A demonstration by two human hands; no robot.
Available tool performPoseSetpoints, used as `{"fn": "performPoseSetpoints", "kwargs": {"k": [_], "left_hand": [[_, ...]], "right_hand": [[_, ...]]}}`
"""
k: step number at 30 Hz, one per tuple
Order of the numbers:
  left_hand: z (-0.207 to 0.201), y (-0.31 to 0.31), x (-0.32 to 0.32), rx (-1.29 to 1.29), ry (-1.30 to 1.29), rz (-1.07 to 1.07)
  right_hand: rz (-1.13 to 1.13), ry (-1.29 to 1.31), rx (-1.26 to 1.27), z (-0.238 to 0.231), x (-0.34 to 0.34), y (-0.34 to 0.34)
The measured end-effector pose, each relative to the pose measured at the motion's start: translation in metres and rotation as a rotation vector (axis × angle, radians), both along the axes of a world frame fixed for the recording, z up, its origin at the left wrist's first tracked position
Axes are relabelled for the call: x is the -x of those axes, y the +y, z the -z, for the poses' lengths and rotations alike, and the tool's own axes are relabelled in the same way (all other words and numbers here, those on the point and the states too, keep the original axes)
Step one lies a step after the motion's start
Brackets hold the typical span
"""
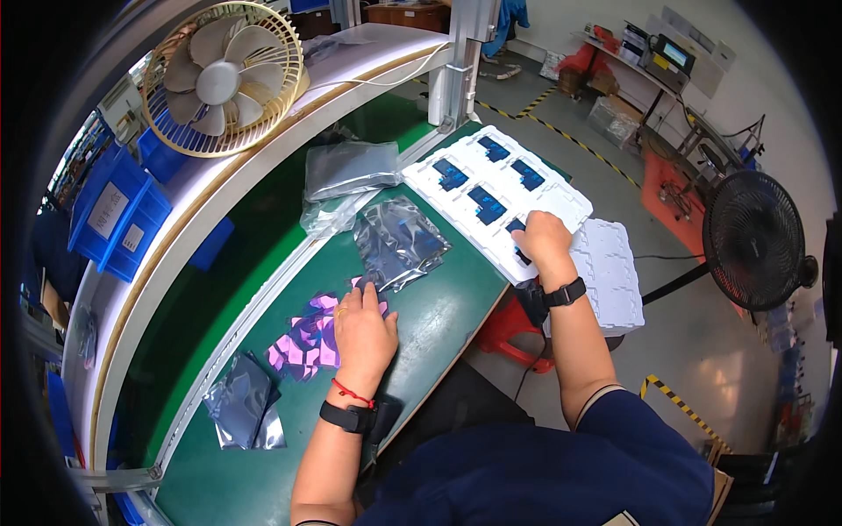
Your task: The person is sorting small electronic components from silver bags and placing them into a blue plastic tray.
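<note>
Pink slips lie in a loose heap on the green bench top, and the person's left hand rests flat on the right side of that heap, fingers spread and pressing down, closed around nothing. A red cord and a black wristband sit on that wrist.

Off to the right, the right hand is laid on the near corner of a white moulded tray that overhangs the bench edge. Its fingers curl down over a dark blue part in one pocket; I cannot tell whether they actually pinch it. Four more blue parts sit in other pockets of the same tray. A second white tray, with bare pockets, lies just beside the wrist, further out past the bench.

Between the two hands a crinkled grey foil bag lies on the bench, touching the far end of the pink heap. Another grey bag sits further back, and one more lies near the left forearm. A beige desk fan stands on the raised shelf, and a black floor fan stands well apart on the right.
</note>
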State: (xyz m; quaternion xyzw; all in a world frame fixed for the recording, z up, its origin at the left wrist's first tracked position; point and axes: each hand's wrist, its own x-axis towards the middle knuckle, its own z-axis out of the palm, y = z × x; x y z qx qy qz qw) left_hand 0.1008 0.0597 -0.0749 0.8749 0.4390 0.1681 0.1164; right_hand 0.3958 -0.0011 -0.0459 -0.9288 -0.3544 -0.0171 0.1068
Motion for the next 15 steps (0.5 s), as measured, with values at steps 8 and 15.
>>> {"fn": "performPoseSetpoints", "kwargs": {"k": [8, 15], "left_hand": [[-0.015, -0.012, 0.017, -0.133, -0.198, -0.059], [-0.009, -0.013, 0.065, 0.635, -1.252, -0.312]], "right_hand": [[-0.040, -0.023, 0.087, 0.005, -0.009, 0.009], [-0.226, 0.283, -0.336, -0.010, -0.025, -0.006]]}}
